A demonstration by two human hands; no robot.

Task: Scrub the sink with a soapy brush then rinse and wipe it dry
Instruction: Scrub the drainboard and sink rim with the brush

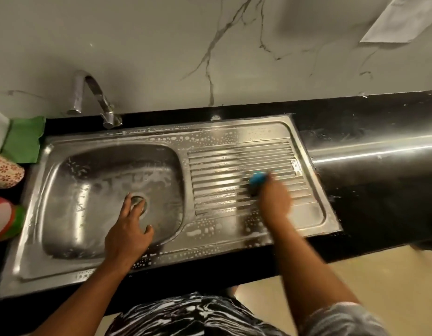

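Glossy steel sink [108, 270], polished black countertop [370, 146], green cloth [24, 139]

Rectangular stainless-steel sink [161, 137], wet, white soap suds beaded along rim, rounded basin [64, 190] at left, ribbed drainboard [234, 161] at right, small blue scrubbing brush [258, 178] on ribs, motion-blurred

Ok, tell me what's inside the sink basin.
Inside the basin are soapy streaks on the walls and floor, and the left hand, fingers spread, over the drain. The hand covers part of the drain, so whether a strainer sits there cannot be seen.
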